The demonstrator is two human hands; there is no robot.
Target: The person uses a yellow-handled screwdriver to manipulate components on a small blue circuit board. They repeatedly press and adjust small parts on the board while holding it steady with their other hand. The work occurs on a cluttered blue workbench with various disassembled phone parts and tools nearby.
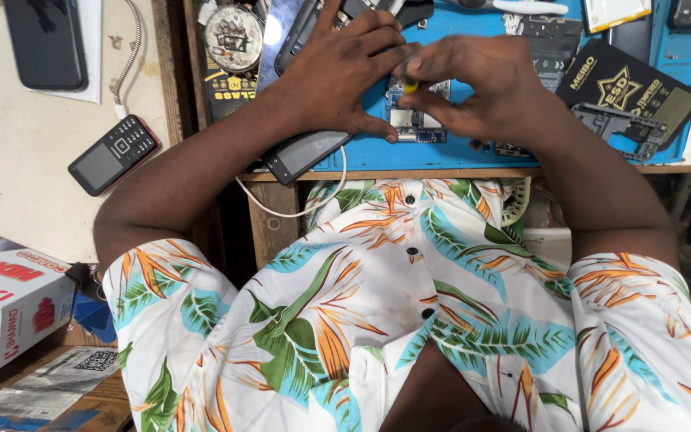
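Black pad (629, 92) and loose parts crowded the right; dark phone (305, 152) blocked the left; blue mat (385, 156) strip at the near edge stayed free.

Left hand (345, 76) pressing circuit board (414, 120) on blue mat (449, 152); right hand (481, 88) fingers pinching yellow-tipped tool (410, 85)

Seen off to the side: a black keypad phone (113, 154) on the pale worktop (17, 160), a dark smartphone (45, 40) above it, a white-and-red carton (9, 308) lower left.

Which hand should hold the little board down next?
Probably left: the left hand already rests flat beside the board, while the right hand pinches a yellow tool over it.
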